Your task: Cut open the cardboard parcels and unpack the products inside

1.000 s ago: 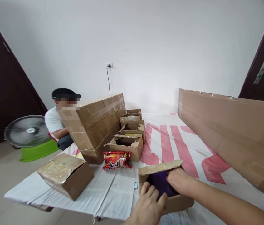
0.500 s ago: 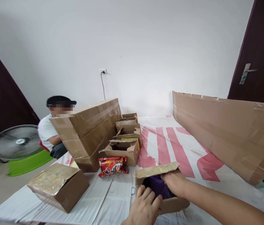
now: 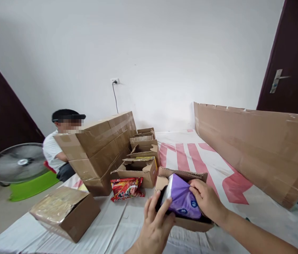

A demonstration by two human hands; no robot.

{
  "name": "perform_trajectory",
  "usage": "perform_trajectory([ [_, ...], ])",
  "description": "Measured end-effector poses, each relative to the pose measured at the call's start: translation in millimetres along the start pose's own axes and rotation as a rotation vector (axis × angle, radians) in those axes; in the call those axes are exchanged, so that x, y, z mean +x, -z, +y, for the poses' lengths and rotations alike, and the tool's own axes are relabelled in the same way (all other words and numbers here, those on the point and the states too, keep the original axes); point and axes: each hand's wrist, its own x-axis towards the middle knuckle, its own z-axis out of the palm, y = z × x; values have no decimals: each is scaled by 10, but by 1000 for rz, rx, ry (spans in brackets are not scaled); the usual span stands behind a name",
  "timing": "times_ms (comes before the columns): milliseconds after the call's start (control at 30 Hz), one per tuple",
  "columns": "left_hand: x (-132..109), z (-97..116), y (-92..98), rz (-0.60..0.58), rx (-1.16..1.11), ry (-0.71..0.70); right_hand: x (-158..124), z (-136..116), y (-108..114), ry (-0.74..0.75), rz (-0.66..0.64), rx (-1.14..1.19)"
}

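An open cardboard box (image 3: 194, 224) sits in front of me with a purple-and-white tissue pack (image 3: 182, 197) rising tilted out of it. Pinched between the thumb and fingers of my right hand (image 3: 208, 199) is the pack's right upper end. My left hand (image 3: 155, 218) grips the box at its left front corner, fingers along the rim and close to the pack's white side. The pack's lower part is hidden inside the box. Just beyond my left hand lies a red instant noodle packet (image 3: 126, 188).
Open cardboard boxes (image 3: 135, 173) stand in a row beside a wall of stacked taped cartons (image 3: 98, 151). A closed carton (image 3: 66, 211) lies front left. A long cardboard panel (image 3: 249, 148) stands right. Behind the cartons sits a person (image 3: 52, 148) near a fan (image 3: 19, 162).
My right hand has drawn the purple tissue pack up and partly out of the box. The raised flap has tipped back, and my left hand has shifted slightly along the box's left side.
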Motion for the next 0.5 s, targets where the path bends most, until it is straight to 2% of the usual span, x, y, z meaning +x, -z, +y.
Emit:
perform_trajectory([
  [133, -62, -91, -110, -201, -7, 178, 64, 55, 153, -109, 117, 191],
  [233, -57, -244, -252, -245, 21, 262, 61, 49, 363, -150, 312, 312],
  [300, 17, -368, -348, -257, 3, 295, 28, 28, 498, -129, 396, 346],
  [400, 203, -528, -500, -277, -77, 260, -84, 5, 573, -49, 383, 321],
  [500, 378, -587, -667, -291, -143, 214, -272, 23, 432, 122, 246, 186],
])
